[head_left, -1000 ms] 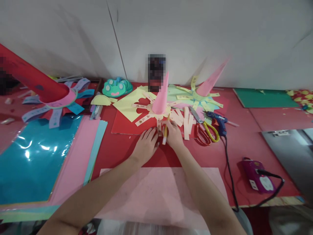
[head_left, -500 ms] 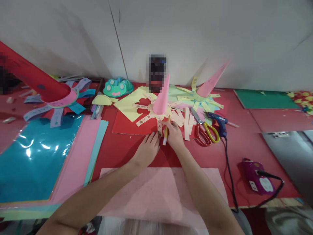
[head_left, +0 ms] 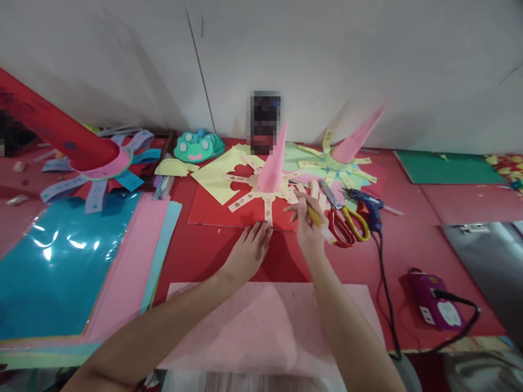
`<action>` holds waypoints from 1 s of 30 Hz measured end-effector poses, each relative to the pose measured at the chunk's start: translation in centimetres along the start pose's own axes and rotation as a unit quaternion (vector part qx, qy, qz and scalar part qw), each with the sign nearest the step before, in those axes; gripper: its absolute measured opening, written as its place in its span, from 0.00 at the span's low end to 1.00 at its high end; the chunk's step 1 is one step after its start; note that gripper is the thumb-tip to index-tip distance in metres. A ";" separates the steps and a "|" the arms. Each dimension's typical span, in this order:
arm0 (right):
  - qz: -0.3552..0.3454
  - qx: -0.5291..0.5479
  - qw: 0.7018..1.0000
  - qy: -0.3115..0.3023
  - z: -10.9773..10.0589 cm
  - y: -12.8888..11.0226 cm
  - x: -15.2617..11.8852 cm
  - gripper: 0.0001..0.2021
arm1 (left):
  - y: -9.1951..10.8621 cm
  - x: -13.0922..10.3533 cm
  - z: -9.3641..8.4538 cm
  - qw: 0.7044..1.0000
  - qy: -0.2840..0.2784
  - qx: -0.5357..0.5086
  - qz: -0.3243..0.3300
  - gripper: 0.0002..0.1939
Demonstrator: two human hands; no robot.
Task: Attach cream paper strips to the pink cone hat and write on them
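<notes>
In my right hand (head_left: 309, 235) is a yellow marker pen (head_left: 315, 217), tilted, its white end pointing back to the right. This hand hovers beside a lettered paper strip (head_left: 268, 208) and above the loose strips. My left hand (head_left: 250, 247) lies flat with fingers stretched out, fingertips at that strip's lower end. The strip belongs to a pale scalloped ring with a pink paper cone (head_left: 273, 171) standing on it, several strips spreading outward. Under them lie a red sheet (head_left: 208, 209) and a pale yellow sheet (head_left: 210, 177).
Right of my hand lie scissors (head_left: 343, 228) and a blue glue gun (head_left: 369, 209), its cord running to a purple power box (head_left: 435, 302). A second pink cone (head_left: 355, 139) stands behind. Left are a red tube (head_left: 77, 136), green frog cutouts (head_left: 196, 147) and a blue glossy sheet (head_left: 65, 272).
My right hand with the marker has moved right, away from the lettered strip, and the marker is now more tilted. My left hand stays almost in place.
</notes>
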State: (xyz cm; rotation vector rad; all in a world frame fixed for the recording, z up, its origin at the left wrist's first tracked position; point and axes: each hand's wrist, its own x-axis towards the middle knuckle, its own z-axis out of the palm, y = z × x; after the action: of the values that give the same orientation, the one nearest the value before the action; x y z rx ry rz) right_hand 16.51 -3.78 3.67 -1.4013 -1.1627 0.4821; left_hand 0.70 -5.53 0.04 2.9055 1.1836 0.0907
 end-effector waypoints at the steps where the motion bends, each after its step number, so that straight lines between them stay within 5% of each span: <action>1: 0.009 0.010 0.999 0.044 0.3 0.5 0.0 0.15 | 0.0 0.0 -0.1 1.000 -0.007 0.002 0.000 0.23; 3: 0.025 0.017 0.995 0.091 1.0 1.9 0.0 0.15 | 0.1 0.0 -0.4 1.000 -0.017 -0.003 -0.001 0.23; 10: 0.128 0.066 0.989 0.025 1.9 3.3 -0.5 0.18 | 0.1 -0.2 -0.5 1.000 -0.015 -0.022 -0.006 0.22; 15: 0.127 0.075 0.987 -0.062 2.2 2.9 -0.8 0.18 | 0.4 -0.4 -0.7 1.000 -0.022 -0.004 -0.002 0.21; 30: 0.085 0.010 0.993 -0.076 2.1 3.2 -1.1 0.18 | 0.5 -0.4 -0.6 1.000 -0.026 0.001 0.002 0.23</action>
State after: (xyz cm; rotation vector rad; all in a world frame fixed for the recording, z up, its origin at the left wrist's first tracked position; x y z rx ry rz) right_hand 15.42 -3.04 -0.06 -1.4723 -1.1603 0.7296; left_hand 0.74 -6.19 0.68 2.8930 1.1694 0.0156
